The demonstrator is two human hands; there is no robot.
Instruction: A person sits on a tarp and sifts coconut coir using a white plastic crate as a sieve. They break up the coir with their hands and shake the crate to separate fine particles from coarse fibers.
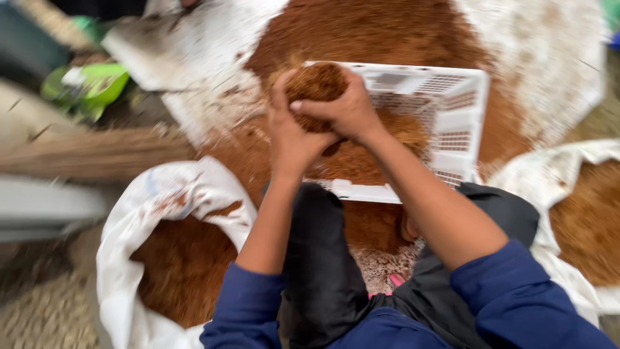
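My left hand [292,139] and my right hand [345,110] press together around a clump of brown fibrous material [316,84], held above a white slotted plastic crate [452,110]. The crate holds more of the same brown material and rests on a large brown heap [374,32] spread over a white sheet [542,58]. My dark-trousered knees and blue sleeves fill the bottom of the view.
An open white sack [161,194] of brown material stands at the lower left, another white sack [581,213] at the right edge. A green object [90,84] and a long wooden piece [90,155] lie at the left. Gravelly ground shows at the bottom left.
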